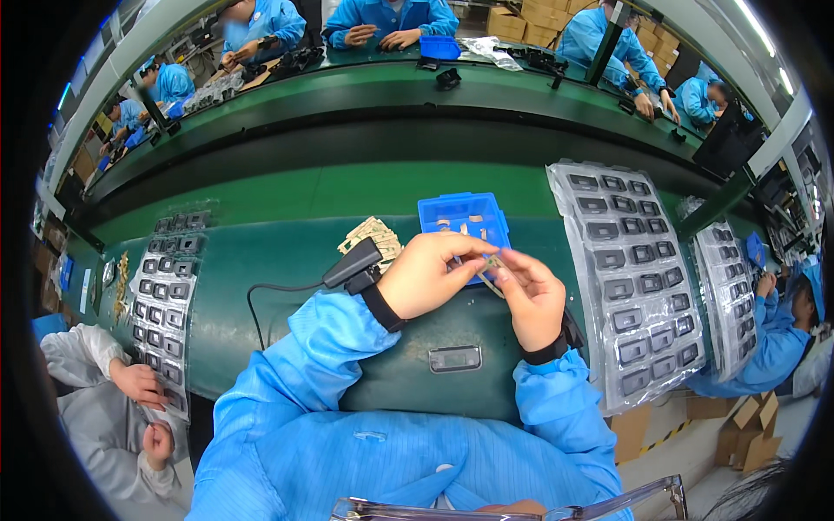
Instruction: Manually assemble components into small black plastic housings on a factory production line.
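My left hand and my right hand meet above the green bench mat, fingertips pinched together. Between them is a small, thin, pale tan and greenish strip, partly covered by the fingers. Just beyond my hands stands a blue plastic bin with a few small tan pieces inside. Left of it lies a loose pile of similar pale strips, partly behind my left wrist. Nearer to me, a dark rectangular plastic frame lies flat on the mat, touched by neither hand.
A clear tray with rows of dark plastic frames lies to the right, and another tray to the left. A black cable runs from my left wrist strap. Co-workers sit on both sides and across the green conveyor.
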{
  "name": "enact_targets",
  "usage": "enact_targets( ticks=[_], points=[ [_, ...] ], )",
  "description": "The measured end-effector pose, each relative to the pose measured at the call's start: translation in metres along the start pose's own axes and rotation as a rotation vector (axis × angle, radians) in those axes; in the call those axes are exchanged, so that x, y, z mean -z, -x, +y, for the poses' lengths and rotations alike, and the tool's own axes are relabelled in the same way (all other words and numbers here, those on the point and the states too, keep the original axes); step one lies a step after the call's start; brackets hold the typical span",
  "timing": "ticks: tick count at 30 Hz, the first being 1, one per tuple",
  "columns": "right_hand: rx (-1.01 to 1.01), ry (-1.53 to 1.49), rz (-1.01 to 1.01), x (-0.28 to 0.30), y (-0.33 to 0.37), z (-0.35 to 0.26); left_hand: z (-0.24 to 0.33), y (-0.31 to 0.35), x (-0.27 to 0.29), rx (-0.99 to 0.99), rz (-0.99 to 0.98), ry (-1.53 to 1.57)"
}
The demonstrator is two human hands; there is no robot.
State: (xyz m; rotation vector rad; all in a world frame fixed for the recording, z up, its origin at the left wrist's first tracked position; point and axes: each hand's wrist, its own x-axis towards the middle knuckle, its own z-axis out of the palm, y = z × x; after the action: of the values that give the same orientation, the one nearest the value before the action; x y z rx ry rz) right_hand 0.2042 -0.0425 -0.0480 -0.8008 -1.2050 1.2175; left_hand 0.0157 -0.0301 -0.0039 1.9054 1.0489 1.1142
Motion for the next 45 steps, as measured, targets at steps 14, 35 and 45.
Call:
enact_targets(
  ticks=[14,35,45],
  points=[
    [0.230,0.438,0.004,-0.006,0.007,0.000,-0.002,0.015,-0.020,-0.332,0.150,-0.626],
    [-0.153,0.153,-0.009,0.004,0.004,0.000,-0.016,0.010,-0.020,-0.478,0.058,-0.593],
    [-0.108,0.021,0.125,0.007,-0.001,-0.002,-0.022,0.000,0.004,-0.015,0.236,-0.508]
  ],
)
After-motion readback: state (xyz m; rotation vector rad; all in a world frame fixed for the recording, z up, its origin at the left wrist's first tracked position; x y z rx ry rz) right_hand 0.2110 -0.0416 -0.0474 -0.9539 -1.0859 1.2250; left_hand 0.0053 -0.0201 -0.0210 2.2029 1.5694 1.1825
